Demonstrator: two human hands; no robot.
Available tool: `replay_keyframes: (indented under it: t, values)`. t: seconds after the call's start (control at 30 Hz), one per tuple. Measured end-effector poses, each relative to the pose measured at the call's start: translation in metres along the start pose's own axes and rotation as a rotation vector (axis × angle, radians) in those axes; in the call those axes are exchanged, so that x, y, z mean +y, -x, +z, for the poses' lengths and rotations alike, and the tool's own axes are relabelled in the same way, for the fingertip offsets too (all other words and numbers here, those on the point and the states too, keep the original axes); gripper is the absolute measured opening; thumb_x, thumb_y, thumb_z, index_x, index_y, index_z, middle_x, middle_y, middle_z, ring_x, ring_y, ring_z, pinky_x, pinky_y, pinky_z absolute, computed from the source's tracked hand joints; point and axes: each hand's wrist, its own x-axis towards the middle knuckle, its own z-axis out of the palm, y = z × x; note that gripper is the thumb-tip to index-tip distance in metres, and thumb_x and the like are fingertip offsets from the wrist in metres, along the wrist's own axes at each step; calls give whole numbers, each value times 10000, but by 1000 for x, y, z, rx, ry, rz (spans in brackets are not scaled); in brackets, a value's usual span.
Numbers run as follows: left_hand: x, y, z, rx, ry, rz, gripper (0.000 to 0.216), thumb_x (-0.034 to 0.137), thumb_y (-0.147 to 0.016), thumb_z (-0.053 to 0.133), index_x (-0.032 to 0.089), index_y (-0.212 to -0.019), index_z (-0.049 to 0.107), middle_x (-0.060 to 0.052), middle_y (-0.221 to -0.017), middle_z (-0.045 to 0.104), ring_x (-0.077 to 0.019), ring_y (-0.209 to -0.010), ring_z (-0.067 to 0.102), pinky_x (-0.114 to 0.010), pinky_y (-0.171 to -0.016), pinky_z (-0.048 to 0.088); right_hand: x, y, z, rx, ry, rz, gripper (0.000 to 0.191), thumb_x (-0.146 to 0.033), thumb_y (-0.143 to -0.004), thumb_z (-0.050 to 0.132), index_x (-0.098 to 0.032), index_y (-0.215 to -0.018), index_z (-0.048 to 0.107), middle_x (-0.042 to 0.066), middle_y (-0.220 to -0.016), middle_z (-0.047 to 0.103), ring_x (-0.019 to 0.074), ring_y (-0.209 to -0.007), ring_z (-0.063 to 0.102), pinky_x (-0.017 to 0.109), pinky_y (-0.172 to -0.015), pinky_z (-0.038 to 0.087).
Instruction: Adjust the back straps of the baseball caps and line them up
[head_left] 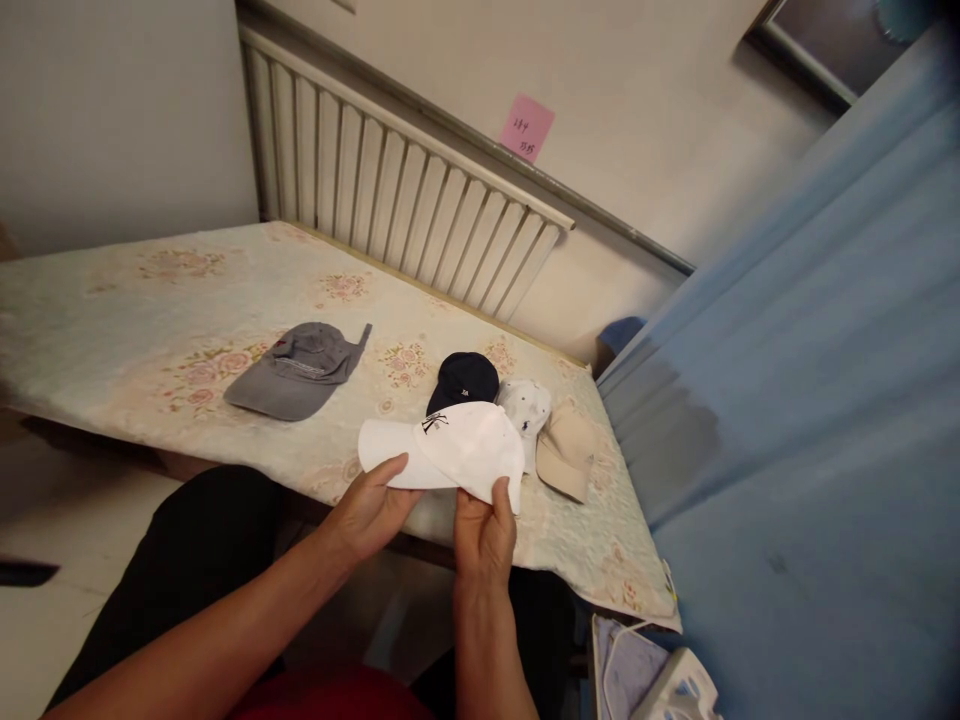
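Between my hands is a white baseball cap (480,445) with a dark logo on its front, held up over the near edge of the table with the brim to the left. My left hand (375,508) pinches the brim, thumb on top. At the back edge of the cap my right hand (486,520) grips with the thumb outside and the fingers partly hidden underneath. Just behind it lie a black cap (465,378), a second white cap (526,405) with a small dark emblem, and a beige cap (566,448). A grey cap (300,370) rests apart on the left.
The table has a floral cloth (345,250). A radiator (405,190) runs along the wall behind it, below a pink note (527,128). A blue curtain (795,400) hangs on the right. A white plastic object (679,690) sits low at the right corner.
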Motion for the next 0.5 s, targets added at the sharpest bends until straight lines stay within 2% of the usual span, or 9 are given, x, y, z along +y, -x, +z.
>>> replay_keyframes:
  t: [0.1, 0.2, 0.37, 0.5]
  values:
    - [-10, 3, 2, -31, -29, 16, 615, -20, -814, 520, 182, -1389, 434, -84, -1218, 656, -231, -1092, 628, -364, -997, 483, 12, 9, 5, -17, 31, 3, 695, -221, -796, 652, -239, -1420, 346, 83, -1352, 555, 222, -1192, 563, 470, -1070, 393]
    - [-9, 6, 2, -42, -27, 6, 595, -4, -814, 523, 173, -1377, 446, -83, -1173, 680, -225, -1055, 647, -370, -1000, 475, 19, 11, 7, -7, 22, -5, 682, -217, -810, 631, -228, -1425, 336, 79, -1355, 552, 219, -1173, 577, 467, -1074, 393]
    - [19, 7, 3, 81, 47, -110, 453, 198, -881, 500, 93, -1322, 495, -115, -943, 746, -274, -908, 698, -447, -932, 503, 9, 1, -9, 44, -16, 18, 627, -199, -802, 634, -212, -1387, 405, 61, -1293, 608, 206, -1167, 585, 441, -1086, 383]
    - [35, 9, 8, 105, 61, -203, 495, 354, -907, 458, 39, -1283, 516, -157, -895, 743, -310, -858, 704, -474, -875, 519, -4, -7, -26, 107, -18, 172, 559, -238, -786, 637, -151, -1319, 495, 97, -1184, 674, 243, -1137, 607, 473, -1063, 399]
